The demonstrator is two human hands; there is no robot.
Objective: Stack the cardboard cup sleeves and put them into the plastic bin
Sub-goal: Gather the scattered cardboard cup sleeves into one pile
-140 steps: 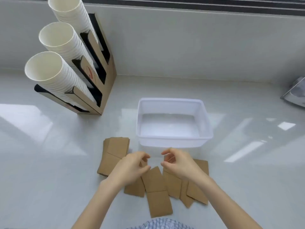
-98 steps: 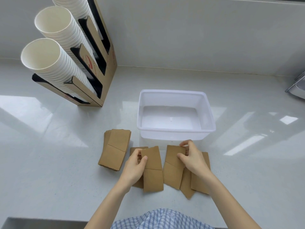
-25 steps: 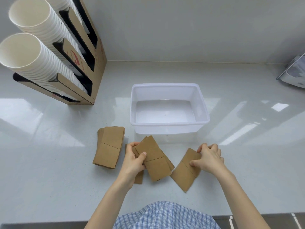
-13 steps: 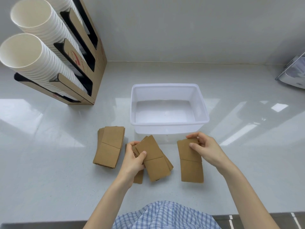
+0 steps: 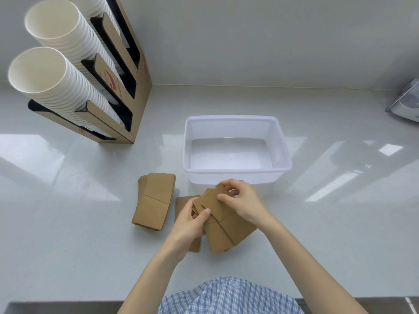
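A translucent white plastic bin (image 5: 282,141) stands on the counter with nothing inside. Just in front of it lies a fanned pile of flat brown cardboard cup sleeves (image 5: 226,232). My left hand (image 5: 189,225) grips the pile's left side, thumb on top. My right hand (image 5: 243,201) pinches the top sleeve at its far end and lays it on that pile. One more sleeve (image 5: 182,203) lies partly under my left hand. A separate neat stack of sleeves (image 5: 154,200) rests to the left, untouched.
A cardboard rack (image 5: 133,71) with tilted columns of white paper cups (image 5: 56,80) stands at the back left. A grey object (image 5: 407,105) sits at the far right edge. The counter's front edge runs just below my arms.
My right hand carried its sleeves leftward and set them on the pile under my left hand. The two groups are now one fanned pile.
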